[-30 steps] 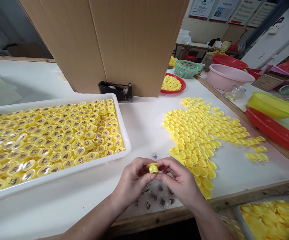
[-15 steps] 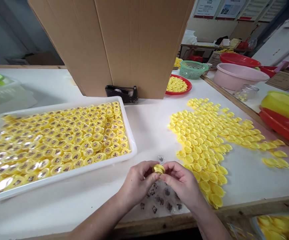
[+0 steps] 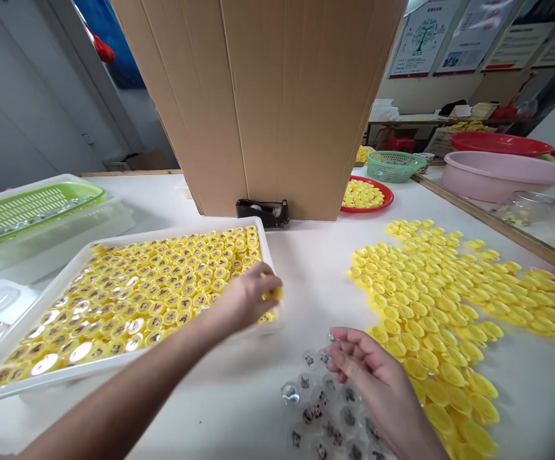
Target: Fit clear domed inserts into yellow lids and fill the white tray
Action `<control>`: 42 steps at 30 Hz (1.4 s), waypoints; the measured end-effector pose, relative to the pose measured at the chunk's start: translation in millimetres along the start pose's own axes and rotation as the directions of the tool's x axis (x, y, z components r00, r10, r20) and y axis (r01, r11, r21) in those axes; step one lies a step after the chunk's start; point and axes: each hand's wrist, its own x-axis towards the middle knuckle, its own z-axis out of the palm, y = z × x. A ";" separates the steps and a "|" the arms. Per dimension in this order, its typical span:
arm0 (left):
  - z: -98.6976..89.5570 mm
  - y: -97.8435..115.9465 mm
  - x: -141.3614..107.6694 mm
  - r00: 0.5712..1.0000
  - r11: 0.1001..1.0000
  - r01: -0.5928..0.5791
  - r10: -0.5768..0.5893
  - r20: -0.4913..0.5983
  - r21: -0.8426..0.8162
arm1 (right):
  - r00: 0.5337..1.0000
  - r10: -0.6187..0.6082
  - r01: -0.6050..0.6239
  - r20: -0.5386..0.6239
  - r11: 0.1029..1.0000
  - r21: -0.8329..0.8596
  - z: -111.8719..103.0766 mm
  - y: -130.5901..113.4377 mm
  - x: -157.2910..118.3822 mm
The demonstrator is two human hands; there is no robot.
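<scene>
My left hand (image 3: 246, 297) is at the right edge of a white tray (image 3: 266, 239), its fingers closed on a yellow round cap (image 3: 276, 293). Rows of yellow caps with a dark printed picture (image 3: 167, 300) fill the tray. Lower down, my right hand (image 3: 373, 377) pinches at a small clear printed disc (image 3: 332, 337); its fingers partly cover it. Several more clear discs with dark pictures (image 3: 323, 399) lie scattered on the white table beside and below this hand. Many plain yellow caps (image 3: 431, 319) are spread to its right.
A tall cardboard box (image 3: 268, 108) stands behind the tray, with a black tape dispenser (image 3: 263, 213) at its foot. A red plate of yellow pieces (image 3: 387, 197) and a green basket (image 3: 395, 167) are farther back. At left sits a green strainer (image 3: 38, 204); at right, a pink basin (image 3: 502, 176).
Both hands were together on one yellow cap. My left hand has carried a cap left to the tray edge, while my right hand has parted towards the clear discs. The view has shifted.
</scene>
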 end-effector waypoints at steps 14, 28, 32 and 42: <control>-10.3 -101.0 48.4 0.930 0.914 0.345 -0.303 -0.210 0.211 | 0.999 0.002 -0.007 -0.053 0.996 -0.091 -21.5 23.6 -4.7; -8.0 1.8 10.3 0.987 0.959 0.015 0.031 -0.160 0.281 | 0.956 -0.258 0.175 0.140 0.118 -0.978 -58.7 -16.7 22.3; 48.6 54.6 -30.3 0.987 0.989 -0.142 0.144 0.070 -0.032 | 0.981 -0.132 0.154 0.145 0.056 -0.987 -46.1 -23.3 25.9; 97.4 53.1 -41.5 0.967 0.996 0.049 -0.028 0.254 -0.074 | 0.983 -0.142 0.124 0.115 0.053 -0.991 -28.2 -8.0 -2.1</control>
